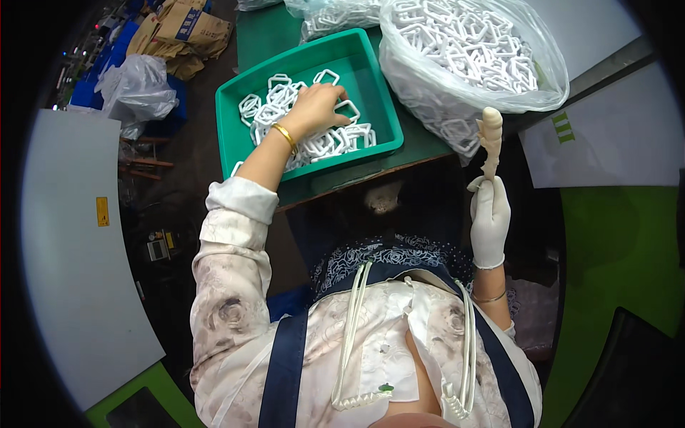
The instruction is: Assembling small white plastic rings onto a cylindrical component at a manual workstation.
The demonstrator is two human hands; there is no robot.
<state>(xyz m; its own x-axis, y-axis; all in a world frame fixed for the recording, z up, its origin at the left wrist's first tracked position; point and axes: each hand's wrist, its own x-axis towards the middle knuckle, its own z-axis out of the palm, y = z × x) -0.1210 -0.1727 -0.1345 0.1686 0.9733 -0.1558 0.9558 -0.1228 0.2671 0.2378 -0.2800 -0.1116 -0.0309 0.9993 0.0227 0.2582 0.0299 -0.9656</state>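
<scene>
My bare left hand (pixel 316 110), with a gold bracelet at its wrist, reaches into a green plastic tray (pixel 389 114). Thumb and fingers are spread apart over a pile of white angular plastic rings (pixel 275 107). One white ring (pixel 347 110) lies right at the thumb and fingertips; whether they touch it I cannot tell. In a white glove, my right hand (pixel 489 221) is closed round the lower end of a pale beige, ridged stick-like tool (pixel 491 135). The tool points up, away from my body, beside the tray's right. Its gripped end is hidden in the glove.
A big clear plastic bag (pixel 407 85) full of white rings stands right of the tray on the green table (pixel 250 36). Another bag of rings (pixel 342 18) lies behind. Cardboard (pixel 189 36) and crumpled plastic (pixel 139 89) are at far left; pale panels (pixel 71 250) flank both sides.
</scene>
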